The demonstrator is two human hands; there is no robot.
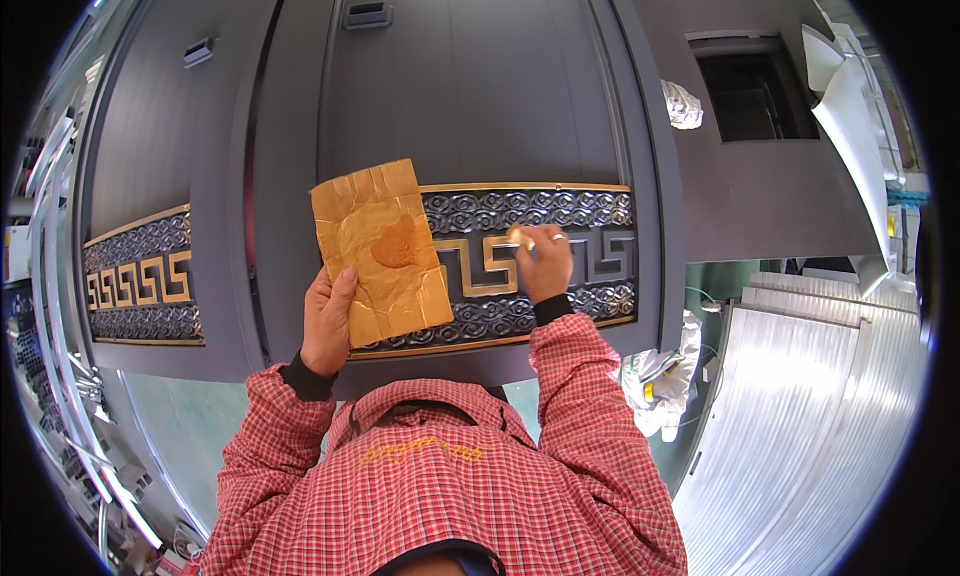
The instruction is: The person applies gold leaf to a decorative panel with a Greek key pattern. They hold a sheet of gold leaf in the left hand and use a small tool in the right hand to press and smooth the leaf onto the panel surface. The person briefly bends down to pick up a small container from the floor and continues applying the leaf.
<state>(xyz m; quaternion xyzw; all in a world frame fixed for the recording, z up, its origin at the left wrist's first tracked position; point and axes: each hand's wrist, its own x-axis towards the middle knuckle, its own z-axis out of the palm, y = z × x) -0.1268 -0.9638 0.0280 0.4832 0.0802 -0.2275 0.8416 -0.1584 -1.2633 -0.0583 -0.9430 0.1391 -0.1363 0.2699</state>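
My left hand [330,321] is closed on the lower left edge of a sheet of gold-brown cardboard [350,216], thumb on its face. An orange-brown powdery patch [393,246] marks the middle of the sheet. In my right hand [547,266], a small pale pad [519,238] is pinched between the fingers, against or just over a raised Greek-key band [490,288] on a dark grey door panel [470,96]. Left of this hand the key pattern is gold; to its right the key lines [607,273] look dark. The cardboard covers the band's left end.
Another grey door leaf [160,126] with a gold key band [140,281] lies to the left. At the right are a grey panel with a rectangular opening [757,86], crumpled plastic wrapping [665,376] and a stack of translucent ribbed sheets [780,396]. Metal strips [60,306] lie far left.
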